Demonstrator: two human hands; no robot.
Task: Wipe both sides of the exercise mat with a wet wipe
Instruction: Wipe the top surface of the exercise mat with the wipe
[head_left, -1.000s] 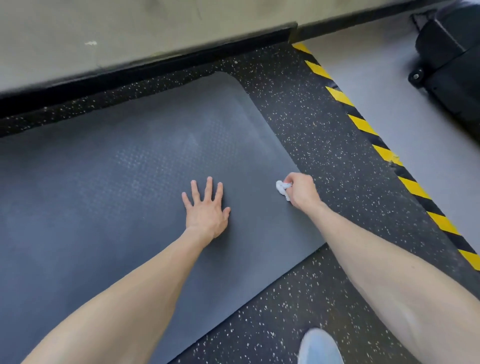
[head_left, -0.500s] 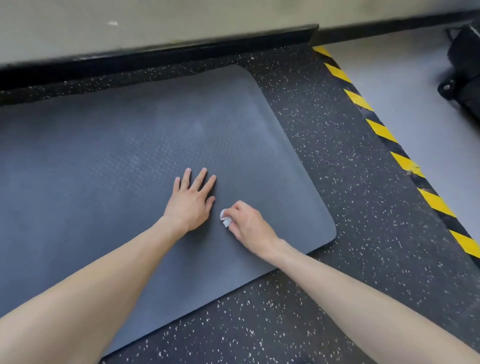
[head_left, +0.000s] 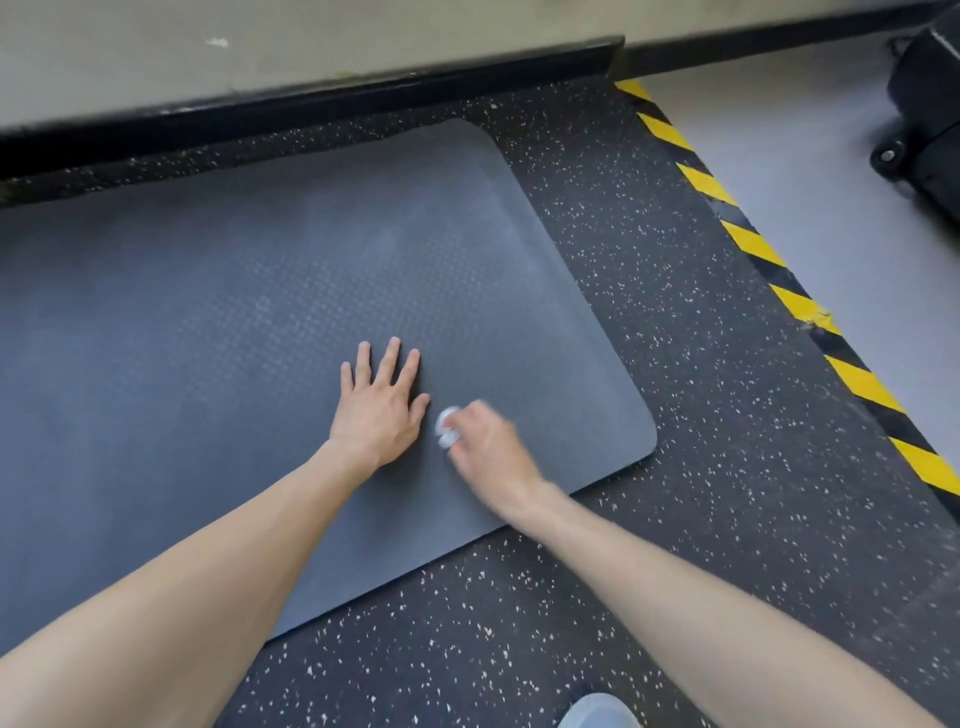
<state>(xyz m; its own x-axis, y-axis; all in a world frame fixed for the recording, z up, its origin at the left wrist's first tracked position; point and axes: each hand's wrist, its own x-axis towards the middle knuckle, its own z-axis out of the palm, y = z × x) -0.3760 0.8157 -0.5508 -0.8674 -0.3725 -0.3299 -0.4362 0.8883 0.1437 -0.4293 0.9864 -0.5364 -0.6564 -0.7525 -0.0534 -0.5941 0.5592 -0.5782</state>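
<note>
Grip on the wet wipe (head_left: 445, 427) is close, my right hand (head_left: 488, 449) curled round the small wad and pressing it onto the exercise mat (head_left: 249, 312), just beside the thumb of my left hand (head_left: 378, 410), which lies flat on the mat with fingers spread. The mat's long axis runs off to my left past the frame, so I judge the left hand bars that way, while open mat lies right toward the rounded end and ahead toward the black kerb (head_left: 311, 98). Speckled floor (head_left: 519, 623) borders the near edge, close under my right wrist.
</note>
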